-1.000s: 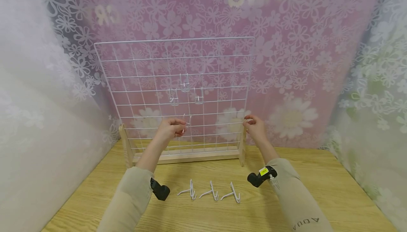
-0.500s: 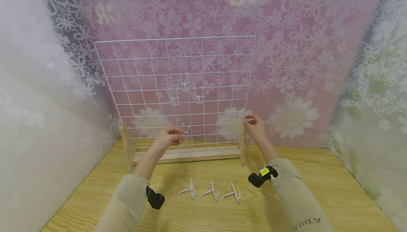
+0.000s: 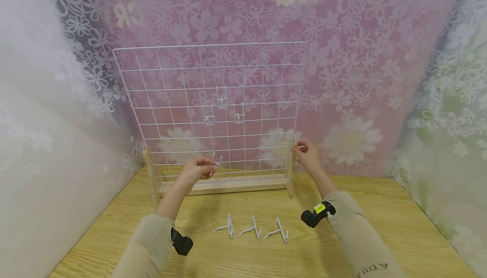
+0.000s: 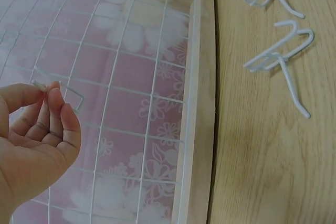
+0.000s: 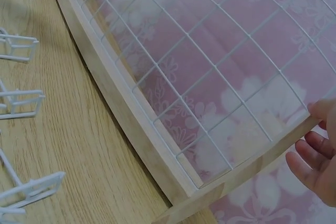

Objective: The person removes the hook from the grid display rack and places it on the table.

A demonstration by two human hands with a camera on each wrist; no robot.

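My left hand (image 3: 197, 171) pinches a white wire hook (image 3: 216, 165) between thumb and fingertips, in front of the lower part of the white wire grid (image 3: 209, 46). In the left wrist view the fingers hide much of this hook. The grid stands upright in a wooden stand (image 3: 243, 183). My right hand (image 3: 309, 156) grips the top of the stand's right post, at the grid's side edge, with the thumb in front and fingers behind in the right wrist view. Three hooks hang on the grid in a triangle: an upper one (image 3: 222, 99), a lower left one (image 3: 209, 117) and a lower right one (image 3: 239, 118).
Three more white hooks lie in a row on the wooden table before the stand: left (image 3: 230, 227), middle (image 3: 257, 229) and right (image 3: 281, 230). A pink flowered curtain (image 3: 354, 70) hangs behind the grid, and pale flowered sheets enclose both sides.
My left hand has moved down and a little left with the hook, lower along the grid. My right hand keeps its grip on the post.
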